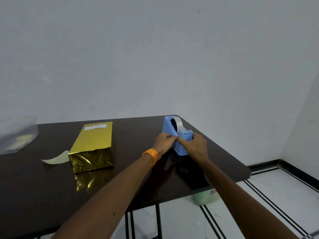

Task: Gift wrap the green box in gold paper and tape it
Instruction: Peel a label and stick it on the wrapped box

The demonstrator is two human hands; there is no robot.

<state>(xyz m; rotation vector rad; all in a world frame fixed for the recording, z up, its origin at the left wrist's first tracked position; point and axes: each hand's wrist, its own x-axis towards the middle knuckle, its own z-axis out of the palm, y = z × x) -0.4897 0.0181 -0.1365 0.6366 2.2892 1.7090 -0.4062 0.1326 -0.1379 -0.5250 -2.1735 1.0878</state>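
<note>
Left hand (163, 141) curls against the blue tape dispenser (180, 147) and right hand (194, 145) wraps its front, apparently steadying it to pull tape. The gold-wrapped box (93, 140) waits well left of the fingers.

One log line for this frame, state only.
phase: at dispenser | left hand: holds blue plastic tape dispenser | right hand: holds dispenser | gold-foil-wrapped box: lying untouched on dark table

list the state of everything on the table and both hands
gold-wrapped box, covered on visible faces, lying flat
tape strip, loose, curled, by the box's near corner
tape dispenser, upright, roll loaded
left hand, grips tape dispenser
right hand, grips tape dispenser
plastic bag, slumped at frame edge
</note>
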